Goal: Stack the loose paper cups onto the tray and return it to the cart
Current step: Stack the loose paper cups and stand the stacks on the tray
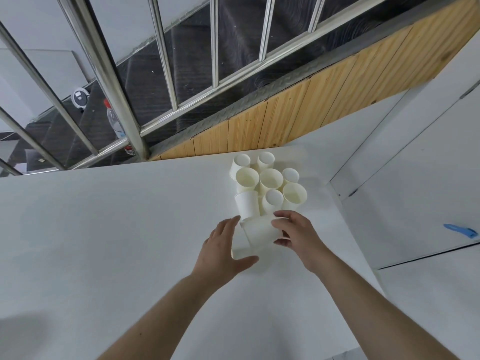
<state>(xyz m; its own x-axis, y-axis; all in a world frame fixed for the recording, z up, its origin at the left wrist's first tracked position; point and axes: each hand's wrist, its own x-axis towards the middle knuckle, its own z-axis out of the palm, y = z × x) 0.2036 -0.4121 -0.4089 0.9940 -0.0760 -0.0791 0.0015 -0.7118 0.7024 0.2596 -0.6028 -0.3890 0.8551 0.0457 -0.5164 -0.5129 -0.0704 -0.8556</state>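
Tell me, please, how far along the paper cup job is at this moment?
Early on. Seven paper cups stand clustered on the white table; none looks nested. In hand: the right hand holds a tipped cup at its base, while the left hand rests open beside it. Still left: stacking the cups and carrying them to the cart. I cannot clearly make out a tray or cart.

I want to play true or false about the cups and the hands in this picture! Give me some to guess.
1. The right hand holds a cup lying on its side. True.
2. All the cups are blue. False: they are white.
3. The left hand grips a bottle. False: the bottle stands far off behind the railing; the left hand's fingers are straight beside the cup.
4. Several cups stand open side up on the table. True.
5. The cups sit on grass. False: they are on a white table.
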